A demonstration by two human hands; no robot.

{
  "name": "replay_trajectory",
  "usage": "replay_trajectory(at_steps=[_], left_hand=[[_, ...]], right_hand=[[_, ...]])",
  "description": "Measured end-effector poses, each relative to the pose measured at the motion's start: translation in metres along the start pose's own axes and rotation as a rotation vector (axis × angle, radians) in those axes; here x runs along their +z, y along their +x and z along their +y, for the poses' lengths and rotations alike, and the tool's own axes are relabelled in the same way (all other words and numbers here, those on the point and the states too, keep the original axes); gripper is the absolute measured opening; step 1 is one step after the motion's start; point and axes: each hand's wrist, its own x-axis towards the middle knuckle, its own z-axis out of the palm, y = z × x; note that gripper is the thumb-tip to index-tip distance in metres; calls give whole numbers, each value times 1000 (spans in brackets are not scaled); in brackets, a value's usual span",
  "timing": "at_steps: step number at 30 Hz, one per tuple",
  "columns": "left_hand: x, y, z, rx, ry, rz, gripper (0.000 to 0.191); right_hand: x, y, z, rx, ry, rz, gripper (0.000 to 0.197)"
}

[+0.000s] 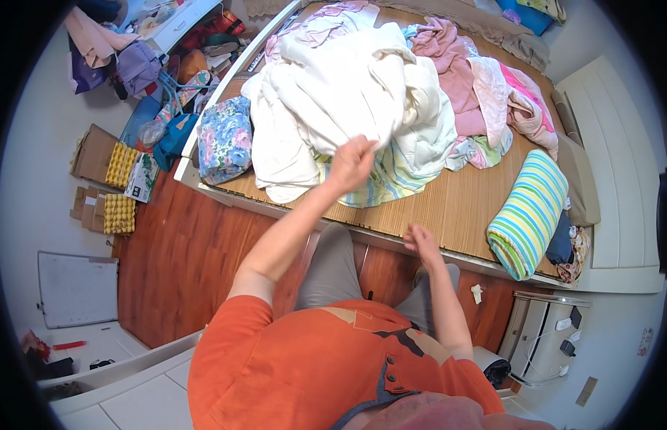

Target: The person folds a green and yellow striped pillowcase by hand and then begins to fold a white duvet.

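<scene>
My left hand [355, 164] is closed on the lower edge of a large white blanket [339, 80], which lies heaped and rumpled on the bed. Under the blanket's near side shows a striped sheet [387, 180] in pale green, yellow and blue. My right hand [422, 244] hovers at the bed's front edge with its fingers curled, and I see nothing in it. To the left of the blanket sits a folded blue floral bundle [226, 140]. A rolled, brightly striped quilt [529, 215] lies at the right end of the bed.
The bed carries a brown slatted mat [452, 215]. Pink blankets [452, 75] are piled behind right. A white headboard [618, 161] stands at the right. Bags [140, 67] and cardboard boxes [99, 156] crowd the left wall. A small cabinet [538, 338] stands at lower right.
</scene>
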Motion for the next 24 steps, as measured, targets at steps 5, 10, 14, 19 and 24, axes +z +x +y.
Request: replay_trajectory(at_steps=[5, 10, 14, 19, 24], left_hand=[[15, -70, 24, -20, -117, -114, 25], [8, -105, 45, -4, -174, -219, 25], [-2, -116, 45, -70, -149, -221, 26], [-18, -130, 23, -344, -110, -28, 39], [-40, -176, -69, -807, -226, 306, 88]], right_hand=[[34, 17, -107, -81, 282, -69, 60], [89, 57, -189, -278, 197, -99, 43], [111, 87, -204, -250, 107, -74, 37], [106, 59, -202, -436, 254, -26, 35], [39, -71, -223, -596, 172, 145, 36]])
